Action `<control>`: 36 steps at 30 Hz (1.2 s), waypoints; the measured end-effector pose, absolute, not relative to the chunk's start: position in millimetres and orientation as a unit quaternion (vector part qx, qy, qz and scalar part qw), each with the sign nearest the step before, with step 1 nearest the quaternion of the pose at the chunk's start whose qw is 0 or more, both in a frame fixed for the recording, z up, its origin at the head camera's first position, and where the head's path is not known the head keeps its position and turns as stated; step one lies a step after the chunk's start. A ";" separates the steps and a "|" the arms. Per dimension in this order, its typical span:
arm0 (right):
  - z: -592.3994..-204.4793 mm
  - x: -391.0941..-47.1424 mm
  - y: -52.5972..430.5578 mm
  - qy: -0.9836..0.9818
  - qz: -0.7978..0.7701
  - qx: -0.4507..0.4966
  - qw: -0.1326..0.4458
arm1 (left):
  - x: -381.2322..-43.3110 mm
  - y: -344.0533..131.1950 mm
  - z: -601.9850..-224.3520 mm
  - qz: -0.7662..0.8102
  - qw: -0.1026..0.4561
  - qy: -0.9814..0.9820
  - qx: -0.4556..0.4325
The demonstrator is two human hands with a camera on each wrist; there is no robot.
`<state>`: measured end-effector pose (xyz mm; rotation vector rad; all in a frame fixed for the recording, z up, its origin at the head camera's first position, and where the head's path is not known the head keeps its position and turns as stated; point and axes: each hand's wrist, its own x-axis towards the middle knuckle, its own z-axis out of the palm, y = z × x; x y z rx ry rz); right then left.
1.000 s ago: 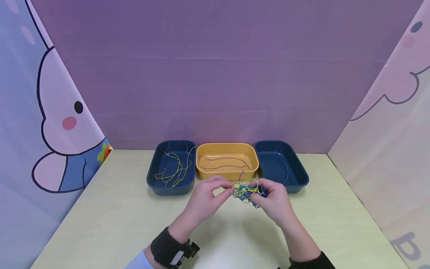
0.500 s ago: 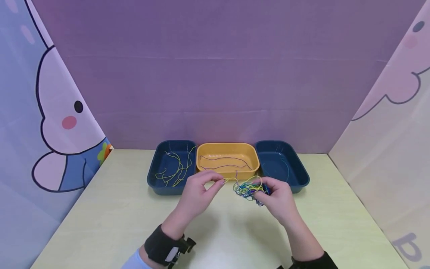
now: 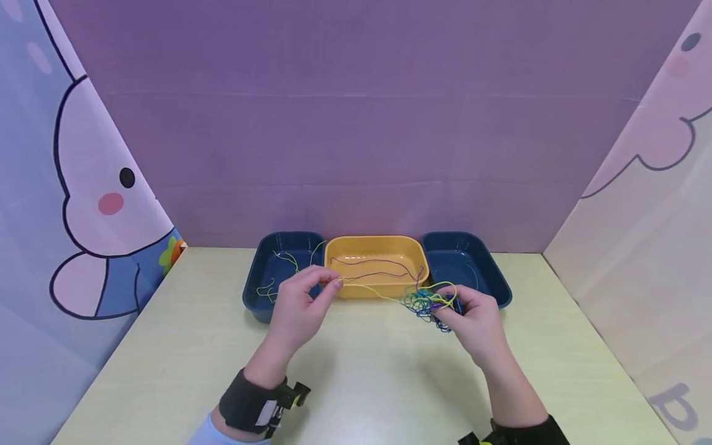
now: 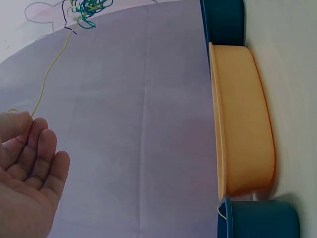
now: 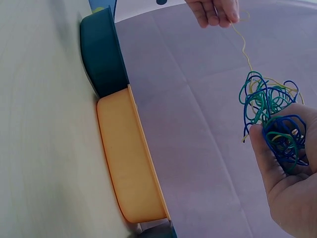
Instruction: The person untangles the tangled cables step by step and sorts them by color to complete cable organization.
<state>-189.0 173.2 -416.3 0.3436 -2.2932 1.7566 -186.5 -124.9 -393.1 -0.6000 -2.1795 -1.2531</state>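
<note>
A tangled bundle of thin strings (image 5: 267,101), blue, green and yellow, is gripped by my right hand (image 3: 475,318) above the table. Between thumb and fingertips, my left hand (image 3: 300,306) pinches the end of a yellow string (image 4: 48,74). That string stretches across the gap from the left hand to the bundle, fairly straight in the left wrist view. A few loops hang out of the bundle below the right fingers, and a purple end sticks up from it. Part of the bundle is hidden inside the right palm.
Three trays stand side by side against the purple backdrop. The left dark blue tray (image 3: 253,281) holds yellow strings, partly hidden by the left hand. In the yellow tray (image 3: 378,242) lie purple strings. The right dark blue tray (image 3: 497,290) has a thin bluish-green string.
My left hand has moved left, drawing a length of yellow string out from the bundle. My right hand has shifted slightly right with the bundle, so the hands are farther apart.
</note>
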 end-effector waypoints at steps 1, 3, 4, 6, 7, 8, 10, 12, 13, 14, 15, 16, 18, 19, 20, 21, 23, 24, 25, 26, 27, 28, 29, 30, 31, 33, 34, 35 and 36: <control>-416.2 -189.3 173.6 -0.781 0.602 0.117 0.117 | -186.3 -126.5 -392.4 -0.464 0.277 -0.812 -0.220; -415.1 -189.3 174.4 -0.777 0.608 0.114 0.118 | -186.6 -129.9 -391.4 -0.460 0.282 -0.815 -0.211; -411.2 -187.3 173.9 -0.779 0.605 0.115 0.121 | -187.1 -131.8 -390.9 -0.459 0.284 -0.816 -0.207; -401.8 -181.9 172.0 -0.783 0.600 0.113 0.123 | -188.3 -135.3 -390.7 -0.460 0.288 -0.815 -0.202; -397.1 -179.1 170.7 -0.784 0.598 0.112 0.123 | -188.7 -136.8 -390.5 -0.462 0.290 -0.814 -0.202; -393.4 -176.8 169.8 -0.785 0.597 0.111 0.122 | -189.1 -138.2 -390.3 -0.461 0.293 -0.813 -0.202; -390.0 -175.0 169.1 -0.788 0.593 0.111 0.123 | -189.7 -140.6 -389.5 -0.460 0.303 -0.810 -0.202; -396.6 -180.1 172.9 -0.782 0.602 0.108 0.119 | -189.7 -142.6 -388.1 -0.458 0.318 -0.805 -0.202; -401.2 -183.6 175.8 -0.780 0.605 0.109 0.119 | -189.7 -143.9 -386.8 -0.456 0.328 -0.803 -0.199; -405.3 -187.3 179.2 -0.778 0.607 0.108 0.122 | -190.0 -145.9 -385.7 -0.453 0.339 -0.801 -0.195; -408.8 -190.5 182.5 -0.775 0.610 0.106 0.126 | -190.6 -148.6 -384.6 -0.453 0.350 -0.798 -0.188; -411.7 -193.5 186.0 -0.771 0.615 0.103 0.132 | -191.2 -152.0 -383.6 -0.454 0.359 -0.795 -0.179; -412.8 -195.9 191.5 -0.768 0.616 0.095 0.149 | -192.7 -160.5 -382.1 -0.457 0.375 -0.791 -0.157; -412.7 -196.6 194.1 -0.766 0.617 0.090 0.158 | -193.2 -164.9 -381.0 -0.462 0.382 -0.788 -0.143; -412.1 -197.1 196.7 -0.763 0.620 0.083 0.167 | -193.7 -169.6 -380.2 -0.468 0.388 -0.783 -0.129; -411.6 -197.4 199.2 -0.759 0.623 0.078 0.172 | -193.7 -174.0 -378.8 -0.479 0.392 -0.777 -0.115; -410.2 -197.7 203.3 -0.751 0.632 0.070 0.176 | -192.1 -181.0 -375.0 -0.490 0.403 -0.768 -0.086; -409.6 -198.0 204.7 -0.749 0.636 0.066 0.176 | -190.2 -183.0 -371.6 -0.496 0.408 -0.764 -0.071; -409.2 -198.2 206.0 -0.747 0.639 0.064 0.173 | -187.5 -184.0 -367.7 -0.502 0.411 -0.759 -0.058; -409.1 -198.3 207.0 -0.745 0.641 0.064 0.172 | -184.6 -184.4 -363.6 -0.505 0.413 -0.756 -0.048; -408.9 -198.2 207.6 -0.743 0.644 0.063 0.170 | -181.2 -183.6 -359.1 -0.508 0.413 -0.755 -0.040; -408.8 -198.1 207.9 -0.741 0.646 0.063 0.169 | -178.3 -182.4 -355.0 -0.508 0.413 -0.755 -0.034; -408.9 -197.9 208.0 -0.740 0.648 0.064 0.168 | -176.3 -181.4 -352.3 -0.509 0.412 -0.755 -0.031; -409.3 -197.8 207.9 -0.742 0.645 0.064 0.168 | -174.5 -180.2 -350.1 -0.511 0.409 -0.755 -0.029; -409.6 -197.6 207.8 -0.741 0.647 0.067 0.166 | -173.0 -179.1 -348.3 -0.512 0.408 -0.755 -0.030; -410.0 -197.3 206.9 -0.740 0.648 0.070 0.167 | -173.4 -178.3 -348.3 -0.514 0.408 -0.754 -0.030; -410.1 -197.1 206.5 -0.738 0.649 0.072 0.166 | -174.5 -178.3 -349.3 -0.514 0.409 -0.754 -0.029; -410.2 -197.0 206.2 -0.738 0.650 0.077 0.166 | -176.8 -179.5 -351.8 -0.515 0.410 -0.752 -0.029; -410.2 -197.1 206.0 -0.738 0.649 0.078 0.167 | -179.1 -180.6 -354.1 -0.516 0.411 -0.751 -0.029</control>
